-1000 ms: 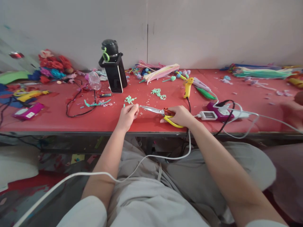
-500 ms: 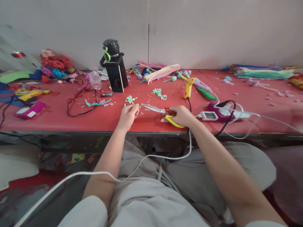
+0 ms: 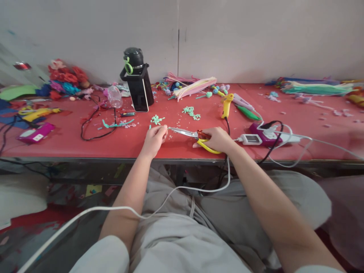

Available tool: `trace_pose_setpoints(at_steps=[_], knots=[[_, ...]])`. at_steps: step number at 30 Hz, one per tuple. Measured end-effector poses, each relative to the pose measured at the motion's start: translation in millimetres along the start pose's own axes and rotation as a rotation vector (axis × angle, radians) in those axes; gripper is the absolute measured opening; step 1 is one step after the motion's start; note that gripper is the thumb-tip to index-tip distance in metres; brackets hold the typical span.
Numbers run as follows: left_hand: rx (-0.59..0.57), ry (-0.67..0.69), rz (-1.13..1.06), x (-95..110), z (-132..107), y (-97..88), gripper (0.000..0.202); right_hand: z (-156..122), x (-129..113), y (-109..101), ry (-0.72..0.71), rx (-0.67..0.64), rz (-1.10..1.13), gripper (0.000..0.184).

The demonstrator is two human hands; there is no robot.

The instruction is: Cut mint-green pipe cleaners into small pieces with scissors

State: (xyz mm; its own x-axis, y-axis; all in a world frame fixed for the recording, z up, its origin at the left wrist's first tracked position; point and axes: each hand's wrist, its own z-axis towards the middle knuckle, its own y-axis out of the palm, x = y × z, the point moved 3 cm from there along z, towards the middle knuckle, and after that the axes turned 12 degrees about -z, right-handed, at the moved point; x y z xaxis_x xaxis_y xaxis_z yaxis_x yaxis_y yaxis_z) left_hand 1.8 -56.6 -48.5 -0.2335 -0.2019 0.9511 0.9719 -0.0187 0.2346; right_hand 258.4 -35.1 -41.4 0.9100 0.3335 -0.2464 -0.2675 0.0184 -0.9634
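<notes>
My right hand (image 3: pixel 217 139) grips yellow-handled scissors (image 3: pixel 190 135) low over the red table (image 3: pixel 71 142), blades pointing left. Their tips reach my left hand (image 3: pixel 155 138), whose fingers are pinched shut on a small piece too tiny to name. Small heaps of mint-green cut bits (image 3: pixel 156 120) and more green bits (image 3: pixel 191 111) lie just beyond the hands.
A black bottle with a phone leaning on it (image 3: pixel 137 83) stands at the back. A yellow glue gun (image 3: pixel 226 104), a purple device with white cables (image 3: pixel 265 137), pipe-cleaner bundles (image 3: pixel 195 86) and red craft flowers (image 3: pixel 64 79) litter the table. A white cable (image 3: pixel 182 188) crosses my lap.
Between the earlier frames and now the scissor tips have closed in on my left fingers. A blurred hand seen at the right edge a second ago is gone.
</notes>
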Motion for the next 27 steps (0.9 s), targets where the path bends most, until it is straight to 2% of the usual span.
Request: trace_pose_setpoints(at_steps=[11, 27], knots=[[0.011, -0.005, -0.032, 0.6, 0.6, 0.7, 0.044, -1.9, -0.9, -1.8, -0.013, 0.027, -0.006, 0.077], [-0.002, 0.000, -0.016, 0.4, 0.6, 0.7, 0.043, 0.8, -0.4, 0.2, -0.011, 0.017, -0.023, 0.075]])
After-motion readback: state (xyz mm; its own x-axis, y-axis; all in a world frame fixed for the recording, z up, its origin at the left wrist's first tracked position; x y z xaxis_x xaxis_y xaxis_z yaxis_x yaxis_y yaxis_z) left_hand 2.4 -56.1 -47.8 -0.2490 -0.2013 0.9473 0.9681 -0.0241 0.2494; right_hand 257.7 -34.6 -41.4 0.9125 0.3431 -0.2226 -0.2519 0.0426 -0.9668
